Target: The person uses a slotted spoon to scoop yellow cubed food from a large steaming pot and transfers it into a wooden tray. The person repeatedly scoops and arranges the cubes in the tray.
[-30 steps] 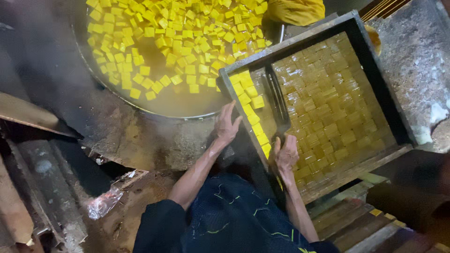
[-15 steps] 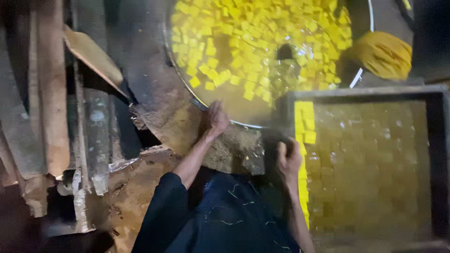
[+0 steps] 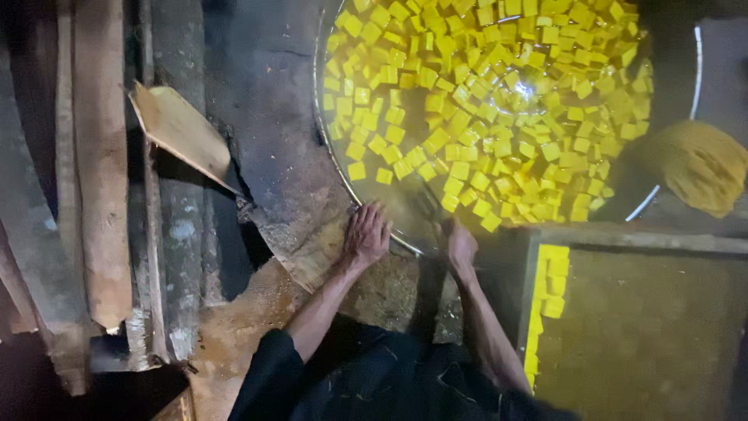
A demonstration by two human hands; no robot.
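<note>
Your view has swung off the wooden tray [image 3: 623, 238] at 4 o'clock and now centres on the big round pan [image 3: 327, 148], which fills 12 to 2 o'clock with yellow cubes [image 3: 467, 101] floating in yellow liquid. Half a second ago your right hand [image 3: 460, 245] rested by the tray's near corner; it now sits at the pan's near rim, fingers loosely curled, and I cannot tell whether that grip has hold of anything. Your left hand [image 3: 366, 234] has stayed planted on the crusted ledge [image 3: 312, 249] just beside the rim, fingers spread, holding nothing. A single column of cubes remains along the tray's left edge. Wooden planks [image 3: 101, 179] lie at 9 o'clock
</note>
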